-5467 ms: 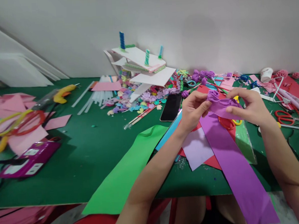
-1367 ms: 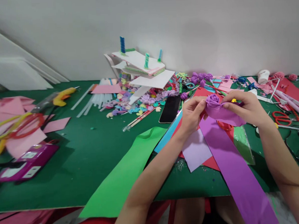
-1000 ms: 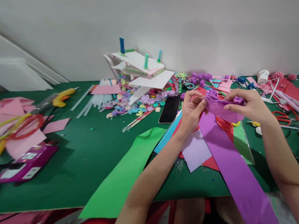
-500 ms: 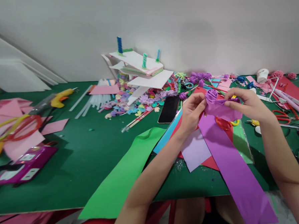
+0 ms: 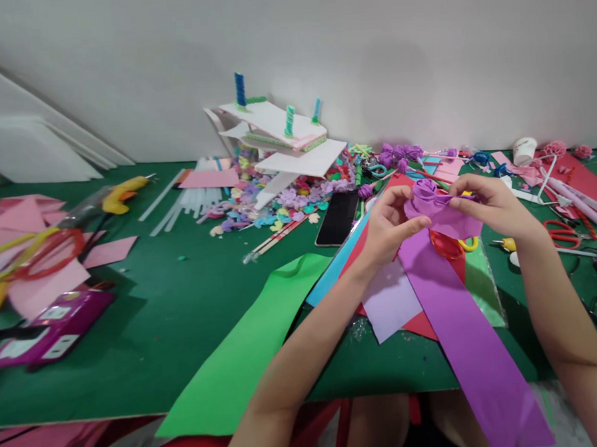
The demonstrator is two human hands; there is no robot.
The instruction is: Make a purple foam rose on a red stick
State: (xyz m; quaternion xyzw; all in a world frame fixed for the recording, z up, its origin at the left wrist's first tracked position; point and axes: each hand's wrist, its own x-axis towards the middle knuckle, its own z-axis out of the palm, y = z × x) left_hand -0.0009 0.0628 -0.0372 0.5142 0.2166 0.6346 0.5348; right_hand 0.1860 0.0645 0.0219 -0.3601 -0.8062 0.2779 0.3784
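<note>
- Head view: rolled purple flower (image 5: 425, 191) sits above the bench (image 5: 160, 354), between left hand (image 5: 391, 225) and right hand (image 5: 500, 206), nearer the left.
- Paper tail (image 5: 456, 222) runs sideways from flower toward the right hand; long axis left to right.
- Right hand's fingers narrow, pinching the tail's upper edge. Left hand's curl at flower's left side, thumb spread; cannot tell whether they grip.
- Counts: one flower between hands, one long purple sheet (image 5: 467, 331) beneath, one long green sheet (image 5: 250, 349), one phone (image 5: 337, 219), one paper cup (image 5: 525, 151), three posts (image 5: 240, 90).
</note>
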